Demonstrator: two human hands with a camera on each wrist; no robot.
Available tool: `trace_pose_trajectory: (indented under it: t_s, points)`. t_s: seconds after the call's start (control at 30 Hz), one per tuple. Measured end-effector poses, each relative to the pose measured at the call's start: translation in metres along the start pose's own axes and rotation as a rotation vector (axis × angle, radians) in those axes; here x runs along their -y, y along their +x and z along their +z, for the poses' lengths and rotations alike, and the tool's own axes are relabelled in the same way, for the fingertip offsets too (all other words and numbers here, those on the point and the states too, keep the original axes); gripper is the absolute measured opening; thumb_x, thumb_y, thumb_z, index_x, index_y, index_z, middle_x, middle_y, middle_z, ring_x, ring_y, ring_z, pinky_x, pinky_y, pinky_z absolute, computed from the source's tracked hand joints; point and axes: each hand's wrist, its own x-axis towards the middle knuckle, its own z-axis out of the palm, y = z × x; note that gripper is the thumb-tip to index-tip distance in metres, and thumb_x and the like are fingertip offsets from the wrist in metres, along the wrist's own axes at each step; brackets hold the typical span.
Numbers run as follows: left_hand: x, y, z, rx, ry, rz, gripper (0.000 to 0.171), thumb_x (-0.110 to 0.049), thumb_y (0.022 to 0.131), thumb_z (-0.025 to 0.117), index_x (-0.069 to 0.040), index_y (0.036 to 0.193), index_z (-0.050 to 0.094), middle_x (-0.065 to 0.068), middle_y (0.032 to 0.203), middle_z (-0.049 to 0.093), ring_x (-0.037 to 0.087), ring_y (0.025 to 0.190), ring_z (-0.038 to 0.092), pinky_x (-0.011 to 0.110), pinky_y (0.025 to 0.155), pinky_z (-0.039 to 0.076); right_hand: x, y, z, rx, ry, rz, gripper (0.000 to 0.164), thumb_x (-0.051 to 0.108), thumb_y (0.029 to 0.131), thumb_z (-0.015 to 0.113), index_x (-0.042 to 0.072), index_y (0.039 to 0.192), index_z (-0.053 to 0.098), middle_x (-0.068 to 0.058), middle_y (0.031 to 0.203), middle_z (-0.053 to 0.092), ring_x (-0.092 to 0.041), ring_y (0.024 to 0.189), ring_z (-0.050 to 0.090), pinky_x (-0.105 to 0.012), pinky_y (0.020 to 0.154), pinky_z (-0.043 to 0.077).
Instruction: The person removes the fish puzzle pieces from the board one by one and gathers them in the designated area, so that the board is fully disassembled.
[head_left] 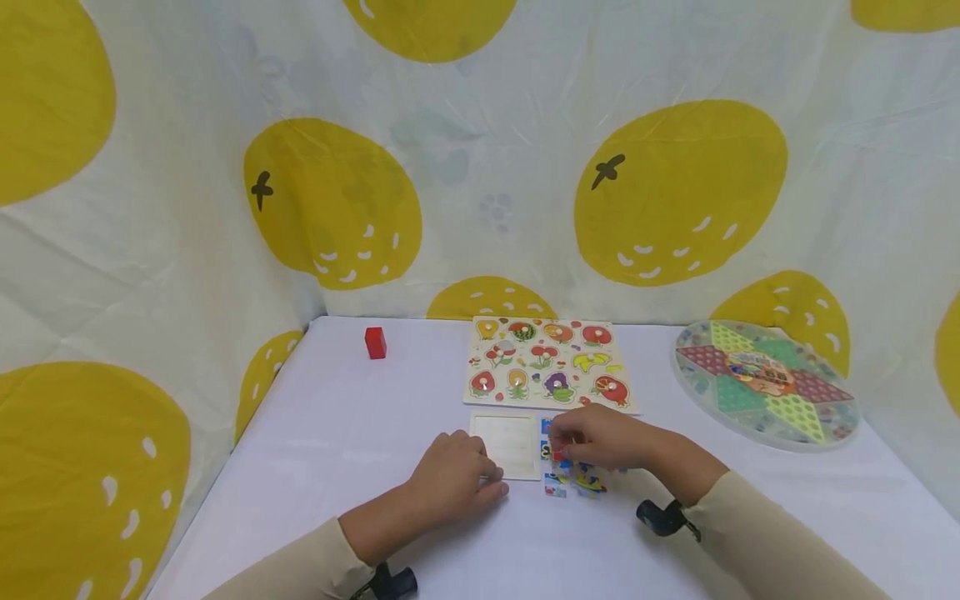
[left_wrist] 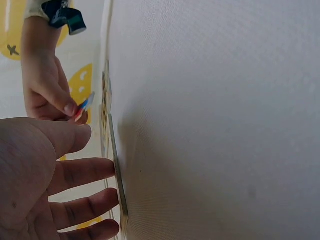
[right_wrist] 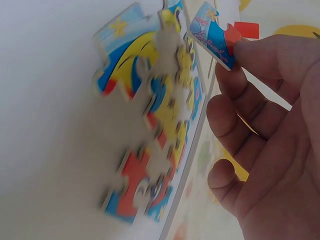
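My right hand (head_left: 603, 437) pinches a jigsaw piece (right_wrist: 214, 40) between thumb and index finger. The piece is blue with red and has a small starfish on it. Under that hand lie several loose jigsaw pieces (right_wrist: 134, 185) in blue, yellow and red, partly hidden in the head view. Just left of them lies a shallow pale puzzle tray (head_left: 512, 446) with a bare inside. My left hand (head_left: 459, 479) rests at the tray's left edge, fingers loosely bent and holding nothing. In the left wrist view its fingertips (left_wrist: 111, 199) are at the tray's edge.
Behind the tray lies a wooden fruit peg puzzle board (head_left: 540, 395). A round game board (head_left: 731, 393) with coloured triangles lies at the far right. Toward the back left stands a red block (head_left: 376, 342). A fruit-print curtain (head_left: 495, 233) hangs behind the white table (head_left: 330, 442).
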Motion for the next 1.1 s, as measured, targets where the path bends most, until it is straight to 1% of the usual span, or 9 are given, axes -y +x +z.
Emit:
trace_pose_trajectory:
  t_s: [0.2,0.43,0.63,0.73,0.87,1.1]
  points:
    - [-0.002,0.0,-0.002,0.0,-0.004,0.011,0.028,-0.05,0.095,0.078,-0.028,0.109,0.088,-0.013,0.085,0.062,0.009,0.078,0.044,0.029,0.074,0.04,-0.01,-0.018,-0.003,0.012,0.02,0.027,0.014,0.018,0.102,0.073,0.029,0.094,0.071,0.013,0.086,0.066,-0.012,0.083,0.062,-0.028,0.074,0.053]
    - [0.003,-0.007,-0.005,0.007,-0.01,-0.017,0.029,-0.049,0.094,0.079,-0.028,0.111,0.087,-0.012,0.085,0.061,0.009,0.08,0.044,0.03,0.075,0.04,-0.02,-0.026,-0.003,0.016,0.052,0.001,0.01,0.02,0.101,0.075,0.027,0.095,0.072,0.013,0.087,0.067,-0.011,0.083,0.061,-0.027,0.076,0.054]
    - [0.004,-0.009,-0.005,-0.003,-0.011,-0.014,0.029,-0.048,0.094,0.08,-0.026,0.111,0.087,-0.011,0.084,0.061,0.009,0.078,0.044,0.03,0.074,0.041,-0.025,-0.035,-0.001,0.035,0.086,0.067,0.01,0.019,0.098,0.078,0.026,0.093,0.073,0.011,0.087,0.069,-0.014,0.085,0.063,-0.027,0.074,0.054]
    - [0.004,-0.009,-0.007,0.01,0.001,-0.022,0.031,-0.05,0.093,0.079,-0.028,0.113,0.087,-0.01,0.086,0.062,0.01,0.079,0.044,0.031,0.075,0.042,-0.029,-0.039,0.0,0.039,0.079,0.086,0.012,0.018,0.097,0.078,0.028,0.092,0.073,0.012,0.086,0.068,-0.014,0.085,0.062,-0.027,0.074,0.053]
    - [0.006,-0.01,-0.006,0.029,0.026,-0.03,0.033,-0.052,0.094,0.078,-0.03,0.117,0.086,-0.008,0.091,0.065,0.011,0.081,0.046,0.032,0.077,0.043,-0.033,-0.042,0.001,0.044,0.054,0.085,0.012,0.02,0.097,0.079,0.029,0.092,0.073,0.012,0.083,0.067,-0.013,0.083,0.061,-0.027,0.073,0.052]
    - [0.005,-0.011,-0.007,0.029,0.037,-0.025,0.036,-0.053,0.094,0.077,-0.029,0.12,0.085,-0.007,0.096,0.067,0.011,0.082,0.047,0.032,0.078,0.044,-0.035,-0.047,0.0,0.045,0.035,0.083,0.011,0.021,0.095,0.082,0.029,0.093,0.074,0.012,0.083,0.066,-0.012,0.081,0.06,-0.026,0.073,0.052]
